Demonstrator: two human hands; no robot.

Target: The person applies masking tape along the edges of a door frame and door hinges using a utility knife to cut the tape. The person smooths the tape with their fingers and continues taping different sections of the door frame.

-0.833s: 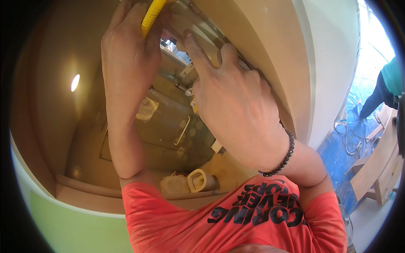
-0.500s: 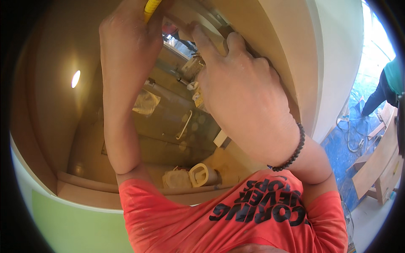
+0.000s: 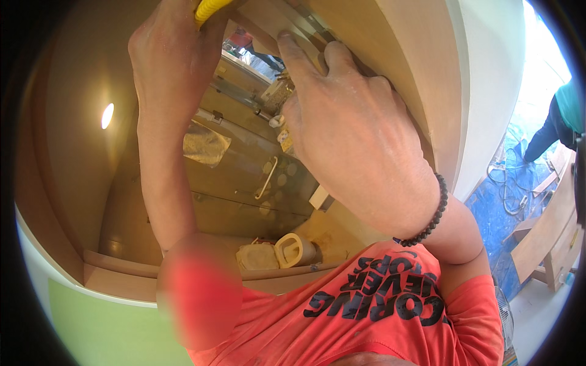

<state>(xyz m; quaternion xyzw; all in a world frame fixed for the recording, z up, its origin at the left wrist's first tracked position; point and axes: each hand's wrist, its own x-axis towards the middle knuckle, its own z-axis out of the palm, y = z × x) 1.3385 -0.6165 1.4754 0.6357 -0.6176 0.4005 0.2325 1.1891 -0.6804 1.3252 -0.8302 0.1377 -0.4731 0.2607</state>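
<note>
My left hand is raised at the upper edge, where the frame cuts off part of it. It appears closed around a yellow ribbed, tube-like thing, whose far end is out of view. My right hand, with a dark bead bracelet on the wrist, lies back-up against a tan wooden panel. Its index finger stretches forward onto a light strip at the panel's edge, and the finger beside it is partly bent. The other fingers fold toward the panel; the thumb and palm are mostly hidden.
Past my arms are a toilet, a white grab bar and a glowing lamp. At right, a person in dark trousers stands by blue floor sheeting, a cable and wooden boards.
My left hand and forearm have shifted a little left, carrying the yellow tube-like thing along. My right hand keeps nearly the same place and pose.
</note>
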